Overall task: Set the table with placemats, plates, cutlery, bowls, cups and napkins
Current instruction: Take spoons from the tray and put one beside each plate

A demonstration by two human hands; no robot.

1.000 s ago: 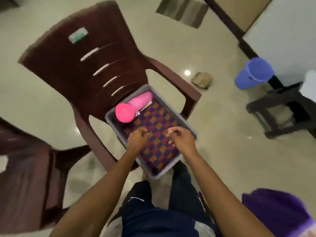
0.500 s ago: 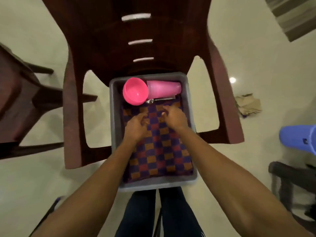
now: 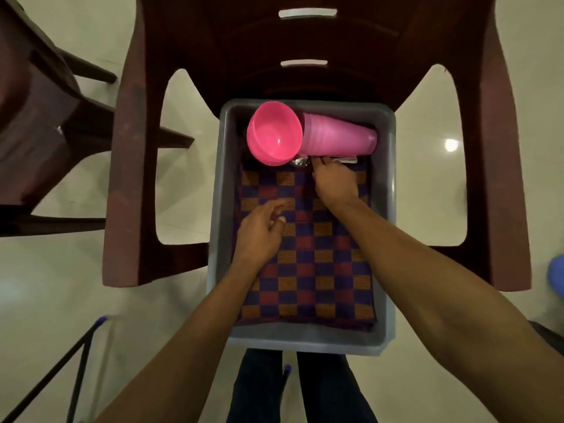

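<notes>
Still gathering — right hand (image 3: 334,181) reaching metal cutlery (image 3: 345,160) beneath pink cups (image 3: 338,138), grip hidden; left hand (image 3: 259,232) loosely open over checked placemats (image 3: 308,270) — next, lifting them clear.

Dark maroon plastic armchair (image 3: 305,41) standing on glossy pale tiled floor (image 3: 36,285), slots showing in its backrest. Second maroon chair (image 3: 33,123) sitting just left. Ceiling light reflecting as a bright spot (image 3: 451,145) on the floor, right.

Bin (image 3: 224,209): grey. Placemat (image 3: 308,270): purple, red and orange checks. Bowl (image 3: 273,134): hot pink. Cups (image 3: 338,137): lighter pink. Chair (image 3: 134,154): dark brown.
</notes>
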